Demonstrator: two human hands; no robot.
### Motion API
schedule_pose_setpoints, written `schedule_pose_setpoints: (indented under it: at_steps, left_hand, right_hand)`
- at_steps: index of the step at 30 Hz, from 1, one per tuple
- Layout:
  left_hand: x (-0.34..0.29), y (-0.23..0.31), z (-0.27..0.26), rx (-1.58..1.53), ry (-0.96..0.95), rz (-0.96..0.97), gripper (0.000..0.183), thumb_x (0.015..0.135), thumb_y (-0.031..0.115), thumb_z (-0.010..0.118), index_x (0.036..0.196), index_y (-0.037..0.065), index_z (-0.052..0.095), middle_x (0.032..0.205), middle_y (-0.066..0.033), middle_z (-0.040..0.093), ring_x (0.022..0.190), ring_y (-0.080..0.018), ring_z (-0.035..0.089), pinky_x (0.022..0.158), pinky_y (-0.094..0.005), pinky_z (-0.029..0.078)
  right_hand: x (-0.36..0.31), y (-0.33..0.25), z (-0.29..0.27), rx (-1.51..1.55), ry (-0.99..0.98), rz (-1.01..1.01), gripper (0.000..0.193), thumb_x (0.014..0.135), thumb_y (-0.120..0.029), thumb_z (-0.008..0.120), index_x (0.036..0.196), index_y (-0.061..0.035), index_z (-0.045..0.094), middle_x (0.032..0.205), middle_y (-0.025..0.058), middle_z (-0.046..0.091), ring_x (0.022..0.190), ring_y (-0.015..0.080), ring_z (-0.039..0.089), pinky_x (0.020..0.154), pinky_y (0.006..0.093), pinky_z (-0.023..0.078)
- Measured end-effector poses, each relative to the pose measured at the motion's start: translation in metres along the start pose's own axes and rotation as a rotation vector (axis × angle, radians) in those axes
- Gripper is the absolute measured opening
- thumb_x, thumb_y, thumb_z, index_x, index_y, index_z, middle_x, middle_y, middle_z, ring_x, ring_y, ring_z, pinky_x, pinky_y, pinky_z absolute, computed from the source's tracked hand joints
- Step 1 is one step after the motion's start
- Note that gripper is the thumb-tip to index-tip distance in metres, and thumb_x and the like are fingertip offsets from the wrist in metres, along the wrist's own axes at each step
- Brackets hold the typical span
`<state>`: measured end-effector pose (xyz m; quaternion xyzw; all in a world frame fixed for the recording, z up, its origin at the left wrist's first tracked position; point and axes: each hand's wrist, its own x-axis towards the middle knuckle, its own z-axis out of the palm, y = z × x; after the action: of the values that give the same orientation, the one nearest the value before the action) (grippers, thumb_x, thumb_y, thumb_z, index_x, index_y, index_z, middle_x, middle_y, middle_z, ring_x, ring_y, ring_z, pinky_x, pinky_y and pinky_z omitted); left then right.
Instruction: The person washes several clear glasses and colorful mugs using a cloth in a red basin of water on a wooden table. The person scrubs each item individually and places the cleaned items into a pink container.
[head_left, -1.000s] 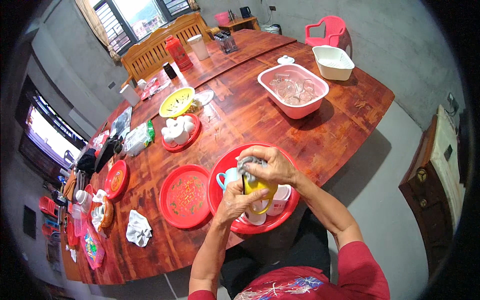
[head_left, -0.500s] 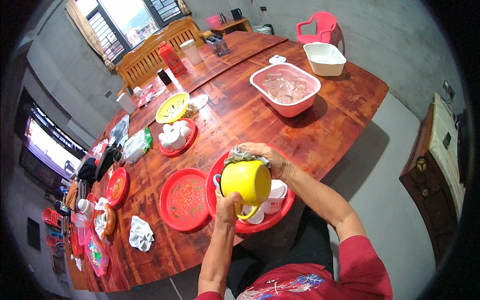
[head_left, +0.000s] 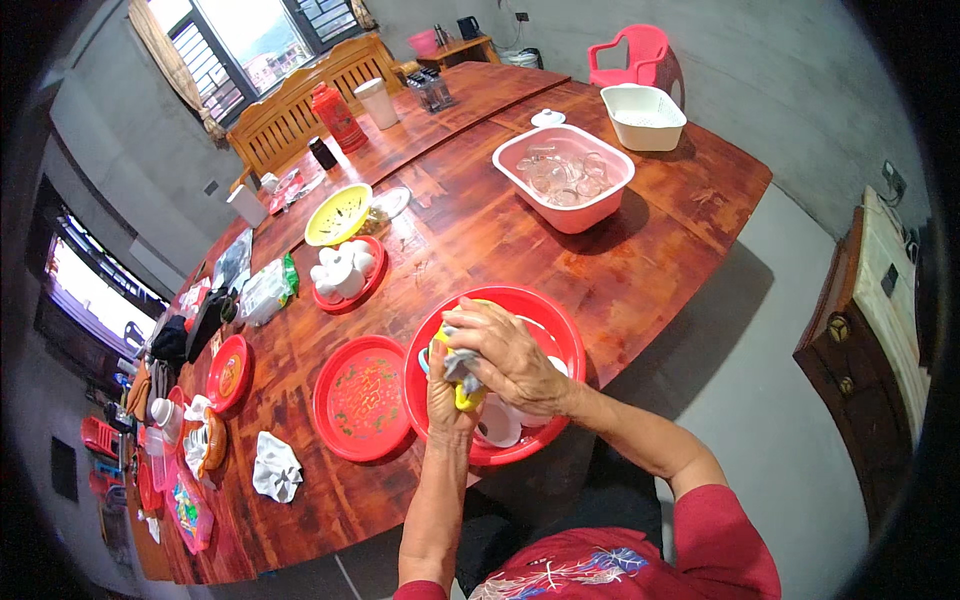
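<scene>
Over a red basin (head_left: pixel 553 312), my left hand (head_left: pixel 446 405) grips a yellow mug (head_left: pixel 465 401), which is mostly hidden behind my fingers. My right hand (head_left: pixel 515 362) is closed on a grey-white cloth (head_left: pixel 462 365) and presses it against the mug's handle side. Several white cups (head_left: pixel 498 425) lie in the basin below, partly covered by my hands and wrists. A bit of light blue shows beside my left fingers; I cannot tell what it belongs to. Touching the basin on its left is a round red tray (head_left: pixel 362 400) with a printed pattern.
Beyond the basin stand a pink tub (head_left: pixel 575 215) of clear glassware and a white basket (head_left: pixel 645 118). A red plate of white cups (head_left: pixel 345 272) and a yellow colander (head_left: pixel 338 214) lie farther left. A crumpled white cloth (head_left: pixel 276 467) rests near the table's front edge.
The yellow mug has turned, its base no longer facing me, and sits lower over the basin. My right hand and cloth have moved from its far side onto its near side.
</scene>
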<state>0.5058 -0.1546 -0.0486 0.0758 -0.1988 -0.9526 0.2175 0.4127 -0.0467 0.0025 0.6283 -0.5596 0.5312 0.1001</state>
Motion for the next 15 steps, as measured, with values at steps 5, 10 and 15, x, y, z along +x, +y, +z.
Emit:
schedule_pose_setpoints:
  at_steps: [5, 10, 15]
  left_hand:
    - [-0.007, -0.005, -0.003, 0.286, -0.061, 0.044, 0.043, 0.083, 0.022, 0.063, 0.119, 0.006, 0.046, 0.112, -0.0081, 0.058, 0.099, -0.0211, 0.06, 0.08, -0.0372, 0.054]
    - [-0.015, -0.007, 0.004, 0.165, -0.093, 0.006, 0.052, 0.082, 0.026, 0.064, 0.124, 0.002, 0.043, 0.116, -0.013, 0.056, 0.105, -0.0266, 0.057, 0.09, -0.0428, 0.048]
    - [-0.005, 0.0, 0.001, -0.015, -0.047, 0.008, 0.059, 0.079, 0.044, 0.064, 0.123, 0.007, 0.048, 0.118, -0.012, 0.056, 0.107, -0.0284, 0.056, 0.092, -0.0466, 0.046]
  right_hand:
    - [0.032, 0.032, -0.012, 0.331, -0.215, 0.366, 0.025, 0.086, -0.022, 0.05, 0.099, -0.0028, 0.057, 0.084, 0.0088, 0.06, 0.082, 0.0281, 0.06, 0.073, 0.0353, 0.047]
    - [0.018, 0.081, -0.013, 0.89, -0.275, 0.596, 0.026, 0.091, -0.02, 0.046, 0.107, -0.0021, 0.057, 0.101, 0.0064, 0.06, 0.089, 0.0128, 0.058, 0.079, 0.0276, 0.047]
    - [-0.015, 0.062, 0.015, 1.473, 0.202, 0.873, 0.025, 0.094, -0.021, 0.04, 0.111, -0.0064, 0.052, 0.1, 0.0031, 0.06, 0.088, 0.0101, 0.06, 0.077, 0.0261, 0.051]
